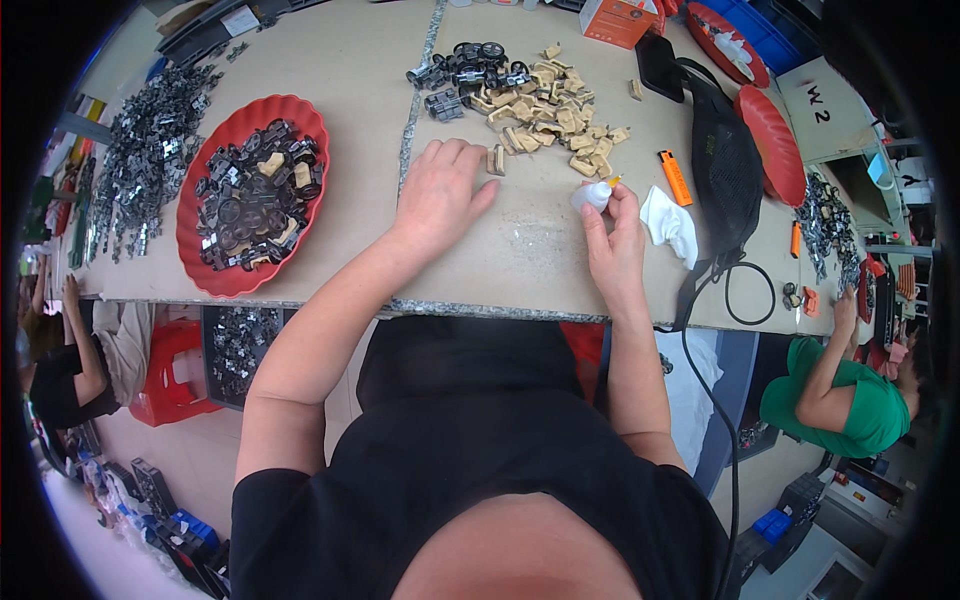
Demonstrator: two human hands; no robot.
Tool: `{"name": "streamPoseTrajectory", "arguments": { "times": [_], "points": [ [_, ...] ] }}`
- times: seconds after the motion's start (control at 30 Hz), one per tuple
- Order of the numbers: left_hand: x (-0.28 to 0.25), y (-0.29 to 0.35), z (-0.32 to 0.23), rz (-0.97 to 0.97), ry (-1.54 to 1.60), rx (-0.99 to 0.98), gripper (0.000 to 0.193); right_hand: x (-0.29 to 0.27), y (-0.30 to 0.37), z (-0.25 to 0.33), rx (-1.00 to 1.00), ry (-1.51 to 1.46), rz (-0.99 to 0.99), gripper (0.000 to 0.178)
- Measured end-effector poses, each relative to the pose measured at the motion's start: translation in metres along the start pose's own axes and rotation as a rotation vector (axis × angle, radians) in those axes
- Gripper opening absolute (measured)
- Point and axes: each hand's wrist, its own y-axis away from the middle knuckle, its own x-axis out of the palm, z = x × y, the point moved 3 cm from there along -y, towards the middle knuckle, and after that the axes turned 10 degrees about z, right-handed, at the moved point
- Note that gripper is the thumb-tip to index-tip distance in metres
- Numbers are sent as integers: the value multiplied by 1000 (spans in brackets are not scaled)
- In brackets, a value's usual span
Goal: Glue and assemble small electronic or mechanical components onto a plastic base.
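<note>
My right hand [615,245] grips a small white squeeze bottle [591,197] with a yellow tip, held over the table. My left hand [437,195] rests on the tabletop with its thumb apart from the fingers and nothing visible in it. Close to its fingertips stands one tan plastic part [496,159]; I cannot tell whether they touch. Beyond the hands lies a heap of similar tan parts [555,105]. Beside that heap is a cluster of black wheeled toy-vehicle pieces [468,72].
Left of my arm sits a red scalloped tray [318,180] of dark and tan pieces, with a pile of dark parts [150,150] beyond. To the right are an orange lighter-like tool [675,178], a white tissue [668,225] and a black mesh bag [727,170]. Co-workers sit at both sides.
</note>
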Motion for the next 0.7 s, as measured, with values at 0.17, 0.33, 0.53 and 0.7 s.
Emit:
{"name": "streamPoseTrajectory", "arguments": {
  "times": [0.17,0.33,0.53,0.7],
  "points": [
    [0,-15,-13,94,-89,-124,23,0,1,-2,-14,-35,-28,33],
    [3,-6,-9,30,-30,-3,20,-4,7,7,34,-317,-40,36],
    [-2,20,-3,139,1083,-391,18,-1,6,27,155,-797,29,36],
    [1,39,-6,66,1438,-321,28,11,0,16,157,-1049,-9,24]
  ]
}}
